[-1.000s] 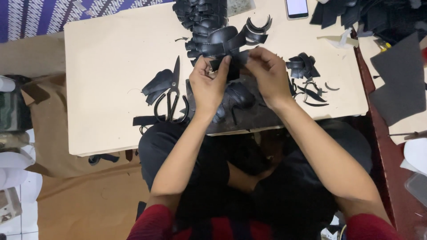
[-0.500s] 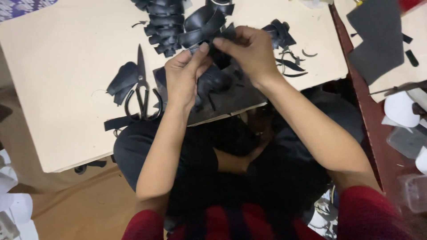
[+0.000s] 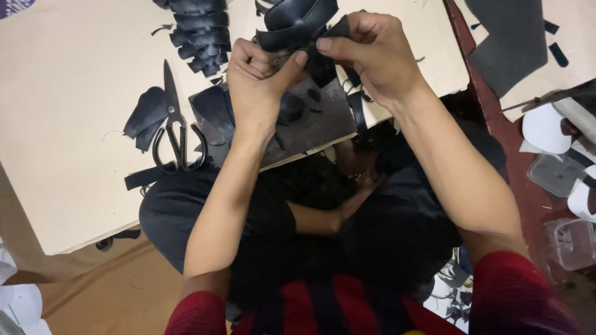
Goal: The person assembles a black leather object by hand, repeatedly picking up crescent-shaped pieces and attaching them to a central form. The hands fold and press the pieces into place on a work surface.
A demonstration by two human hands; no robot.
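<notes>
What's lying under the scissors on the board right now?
The black scissors rest on the pale board, handles toward the near edge. A dark cut piece sits beside the blades. Whether it runs under them cannot be seen.

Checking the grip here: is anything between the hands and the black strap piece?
Nothing visible. The left hand and right hand both pinch the black strap piece directly, above the board. The scissors lie off to the left, apart.

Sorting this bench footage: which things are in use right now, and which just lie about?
In use: left hand and right hand pinching the black strap piece.
Lying about: scissors, stack of black pieces, clear plastic boxes.
</notes>
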